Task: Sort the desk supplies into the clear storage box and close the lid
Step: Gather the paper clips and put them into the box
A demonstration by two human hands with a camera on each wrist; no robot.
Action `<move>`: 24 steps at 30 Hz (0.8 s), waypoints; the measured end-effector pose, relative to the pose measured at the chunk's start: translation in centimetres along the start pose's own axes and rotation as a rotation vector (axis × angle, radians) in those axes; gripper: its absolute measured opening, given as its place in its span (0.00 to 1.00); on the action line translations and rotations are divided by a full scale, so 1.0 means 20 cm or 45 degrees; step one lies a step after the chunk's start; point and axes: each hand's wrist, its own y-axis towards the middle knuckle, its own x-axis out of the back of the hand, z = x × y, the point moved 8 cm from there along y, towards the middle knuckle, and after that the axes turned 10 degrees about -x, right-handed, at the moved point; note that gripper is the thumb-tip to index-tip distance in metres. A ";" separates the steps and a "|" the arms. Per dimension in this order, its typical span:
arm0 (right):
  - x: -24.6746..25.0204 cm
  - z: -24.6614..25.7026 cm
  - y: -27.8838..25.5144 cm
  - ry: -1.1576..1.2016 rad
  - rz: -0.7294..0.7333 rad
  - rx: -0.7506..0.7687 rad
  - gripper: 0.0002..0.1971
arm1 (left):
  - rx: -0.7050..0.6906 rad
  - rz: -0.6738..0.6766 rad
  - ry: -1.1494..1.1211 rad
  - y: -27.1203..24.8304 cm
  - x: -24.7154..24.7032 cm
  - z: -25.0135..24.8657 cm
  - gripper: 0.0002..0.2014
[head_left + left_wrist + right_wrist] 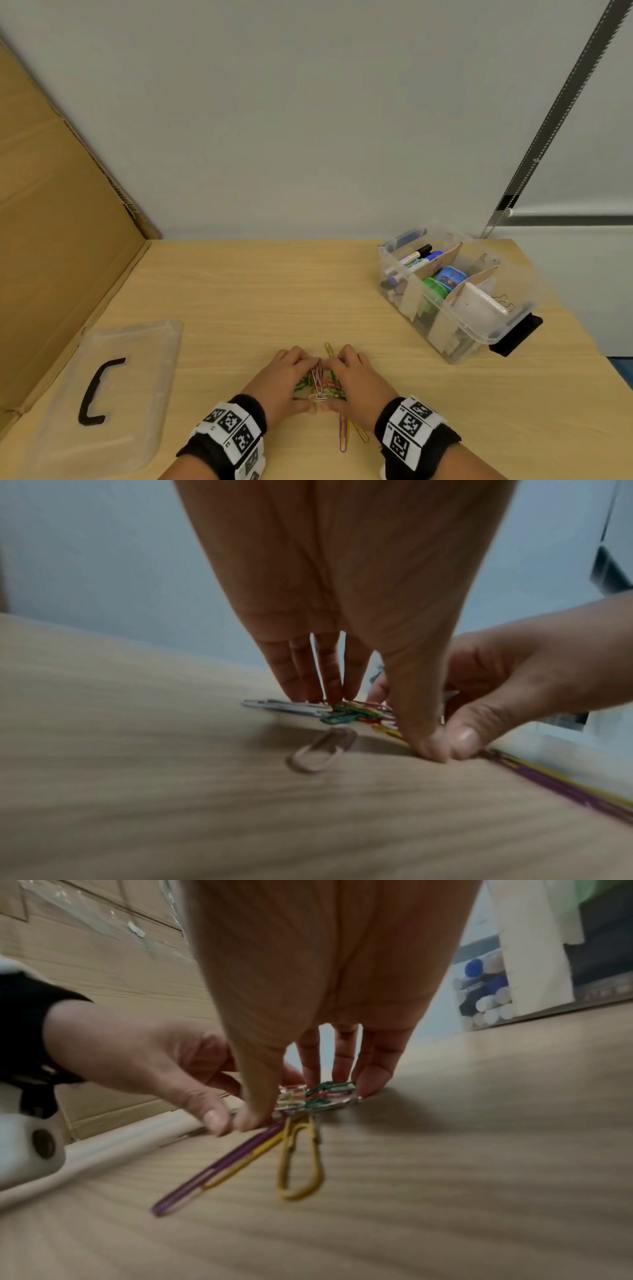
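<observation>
A pile of small coloured paper clips (322, 380) lies on the wooden desk near me. My left hand (301, 382) and right hand (337, 383) cup it from both sides, fingertips on the desk behind it, thumbs touching in front. The left wrist view shows my left hand (373, 721) with straight fingers pressing down at the pile (352, 714), and a loose pink clip (322, 750) lying nearer. My right hand (301, 1104) stands the same way over the pile (318, 1096). A long purple clip (212, 1169) and yellow clips (301, 1164) stick out towards me.
The clear storage box (424, 298) stands open at the back right, with cardboard dividers, markers, tape rolls and binder clips inside. Its clear lid (144, 346) with a black handle lies flat at the left. A cardboard sheet (51, 240) leans along the left edge.
</observation>
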 end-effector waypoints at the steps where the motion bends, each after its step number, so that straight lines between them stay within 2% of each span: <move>1: 0.00 0.01 0.00 0.005 -0.021 -0.004 0.26 | 0.010 -0.037 -0.009 0.00 0.01 0.00 0.35; 4: -0.01 0.05 -0.01 -0.019 -0.070 -0.027 0.18 | 0.025 -0.090 -0.011 0.02 0.05 -0.01 0.22; 7: -0.01 0.06 0.01 -0.079 -0.151 -0.095 0.18 | 0.019 -0.058 0.051 0.04 0.07 -0.04 0.15; 12: -0.01 0.08 0.02 -0.285 -0.139 -0.111 0.19 | 0.021 0.038 0.201 0.07 0.07 -0.08 0.14; 14: 0.00 0.08 0.02 -0.333 -0.203 -0.075 0.20 | 0.028 0.038 0.219 0.07 0.07 -0.09 0.14; 16: 0.03 0.08 0.02 -0.175 -0.188 -0.085 0.15 | 0.033 0.002 0.205 0.08 0.08 -0.10 0.14; 19: 0.08 0.00 0.01 0.012 -0.203 -0.124 0.14 | 0.045 -0.089 0.114 0.09 0.11 -0.09 0.13; 24: 0.19 -0.07 -0.07 0.272 -0.263 -0.115 0.08 | -0.025 -0.343 -0.073 0.09 0.20 -0.14 0.12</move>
